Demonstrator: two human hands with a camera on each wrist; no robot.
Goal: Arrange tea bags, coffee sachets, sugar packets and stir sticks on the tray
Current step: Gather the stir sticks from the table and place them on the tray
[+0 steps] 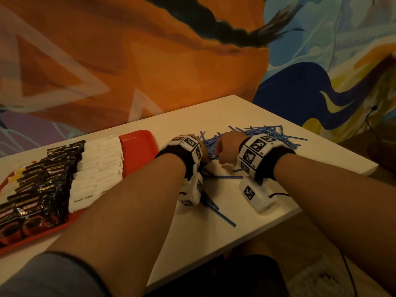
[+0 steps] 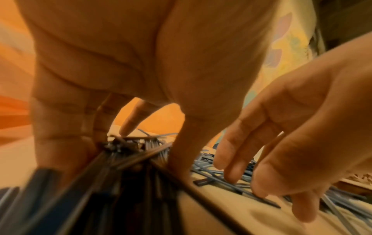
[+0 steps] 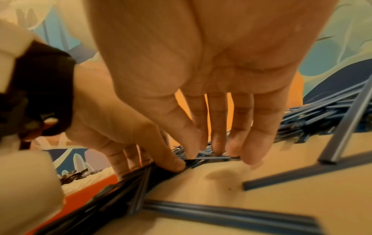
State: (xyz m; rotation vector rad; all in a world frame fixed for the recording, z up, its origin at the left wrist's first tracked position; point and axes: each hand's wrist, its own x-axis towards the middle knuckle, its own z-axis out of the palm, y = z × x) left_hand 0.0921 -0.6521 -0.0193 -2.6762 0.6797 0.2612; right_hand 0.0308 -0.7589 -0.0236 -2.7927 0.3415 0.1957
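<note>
The red tray (image 1: 137,151) lies at the left with black coffee sachets (image 1: 42,179) and white sugar packets (image 1: 100,163) in rows; its right end is bare. Blue stir sticks (image 1: 263,133) sit heaped on the white table (image 1: 214,112). My left hand (image 1: 198,144) (image 2: 96,136) grips a bundle of stir sticks (image 2: 124,167) that juts back under the wrist. Beside it, my right hand (image 1: 225,151) (image 3: 193,159) points its fingers down into the heap's near edge. Its thumb and fingertips pinch loose sticks there.
Single sticks (image 1: 222,215) lie scattered on the table toward its front edge (image 1: 278,215). Pale packets with yellow and red (image 1: 16,174) sit at the tray's far left. A painted wall (image 1: 150,61) stands right behind the table. A thin black cable (image 1: 351,275) hangs at the right.
</note>
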